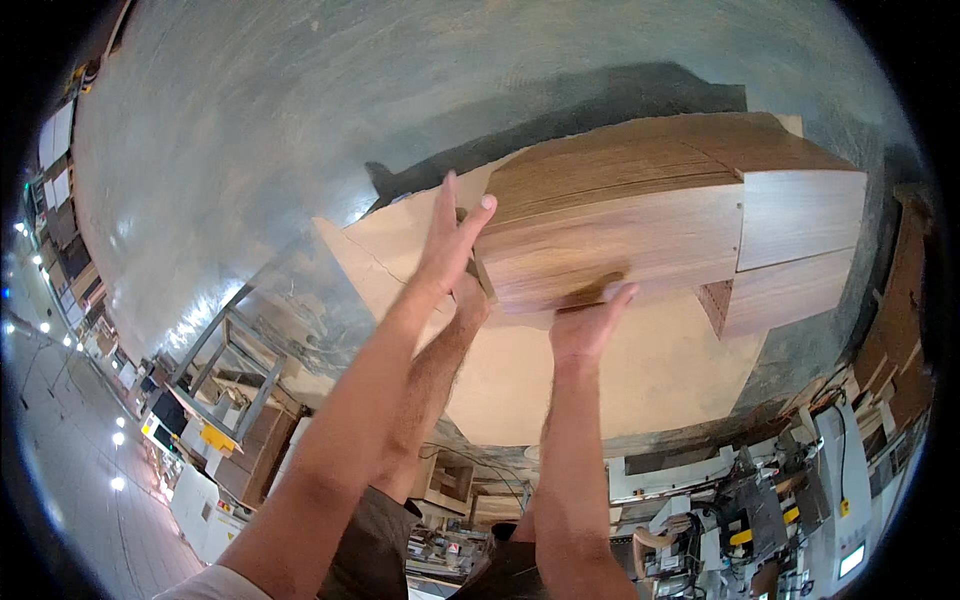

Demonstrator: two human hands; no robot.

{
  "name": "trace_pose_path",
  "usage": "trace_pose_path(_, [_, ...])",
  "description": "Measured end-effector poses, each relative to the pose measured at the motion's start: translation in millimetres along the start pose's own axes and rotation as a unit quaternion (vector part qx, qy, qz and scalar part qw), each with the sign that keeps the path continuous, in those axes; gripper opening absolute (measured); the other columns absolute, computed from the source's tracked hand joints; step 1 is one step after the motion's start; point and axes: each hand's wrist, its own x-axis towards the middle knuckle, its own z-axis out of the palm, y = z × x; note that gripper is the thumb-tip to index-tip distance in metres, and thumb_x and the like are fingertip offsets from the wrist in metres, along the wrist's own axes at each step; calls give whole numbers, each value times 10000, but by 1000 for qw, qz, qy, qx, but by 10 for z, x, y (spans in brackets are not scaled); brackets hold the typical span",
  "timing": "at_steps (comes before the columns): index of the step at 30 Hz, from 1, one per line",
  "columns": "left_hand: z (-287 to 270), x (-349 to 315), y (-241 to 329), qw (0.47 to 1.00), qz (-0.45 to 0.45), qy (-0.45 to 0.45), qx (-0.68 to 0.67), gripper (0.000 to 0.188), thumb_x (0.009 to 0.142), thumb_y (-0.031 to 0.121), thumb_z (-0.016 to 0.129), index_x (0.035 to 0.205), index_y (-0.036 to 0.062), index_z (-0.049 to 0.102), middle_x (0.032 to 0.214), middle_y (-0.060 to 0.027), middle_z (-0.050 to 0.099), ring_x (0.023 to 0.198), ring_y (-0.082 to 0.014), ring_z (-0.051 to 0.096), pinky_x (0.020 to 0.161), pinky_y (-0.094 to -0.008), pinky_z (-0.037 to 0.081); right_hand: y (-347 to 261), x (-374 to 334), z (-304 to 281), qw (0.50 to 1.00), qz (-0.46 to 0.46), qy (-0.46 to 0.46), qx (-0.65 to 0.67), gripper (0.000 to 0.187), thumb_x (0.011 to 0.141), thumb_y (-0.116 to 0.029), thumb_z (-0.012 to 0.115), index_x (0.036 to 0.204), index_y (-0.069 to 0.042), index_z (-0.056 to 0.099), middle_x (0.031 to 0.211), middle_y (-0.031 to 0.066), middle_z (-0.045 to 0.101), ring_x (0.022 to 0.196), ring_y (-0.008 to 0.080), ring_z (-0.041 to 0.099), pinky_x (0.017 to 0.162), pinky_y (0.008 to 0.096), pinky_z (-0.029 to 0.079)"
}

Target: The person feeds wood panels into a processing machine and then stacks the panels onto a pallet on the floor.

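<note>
A long wood-grain box made of panels (610, 240) lies on a flat sheet of brown cardboard (640, 370). My left hand (455, 240) is at the box's left end, thumb apart and fingers stretched out along that end. Along the near edge, my right hand (590, 325) grips the box from below. Its thumb points up beside the front panel, and most of its fingers are hidden under the edge. Lighter panels (800, 220) stand at the right end of the box, set at an angle to the long front panel.
Smooth grey floor (250, 120) stretches beyond the cardboard. My bare leg (430, 370) is bent between my forearms. A metal frame (225, 370) stands at the left. Machinery with cables (750, 510) appears upside down at the lower right; brown boards (895, 300) lean at the far right.
</note>
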Motion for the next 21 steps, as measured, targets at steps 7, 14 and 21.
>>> trace_pose_path(7, [-7, 446, 758, 850, -61, -384, 355, 1163, 785, 704, 661, 1562, -42, 222, 1536, -311, 366, 1429, -379, 393, 1151, -404, 357, 325, -210, 335, 995, -18, 29, 94, 899, 931, -763, 426, 1586, -188, 207, 1614, 31, 250, 1479, 249, 241, 1221, 458, 208])
trace_pose_path(14, [35, 522, 462, 874, -68, -338, 344, 1241, 759, 706, 684, 1555, -94, 169, 1562, -311, 324, 1449, -381, 362, 1173, -408, 330, 321, -230, 441, 989, 22, 24, 146, 922, 932, -766, 421, 1589, -159, 196, 1615, 35, 258, 1478, 243, 243, 1220, 450, 204])
trace_pose_path(21, [377, 647, 752, 853, -54, -393, 338, 1186, 784, 699, 673, 1532, -113, 242, 1544, -311, 354, 1435, -371, 378, 1167, -406, 326, 17, -127, 250, 997, -9, 28, 72, 864, 969, -710, 425, 1584, -141, 214, 1618, 30, 267, 1475, 240, 260, 1214, 436, 209])
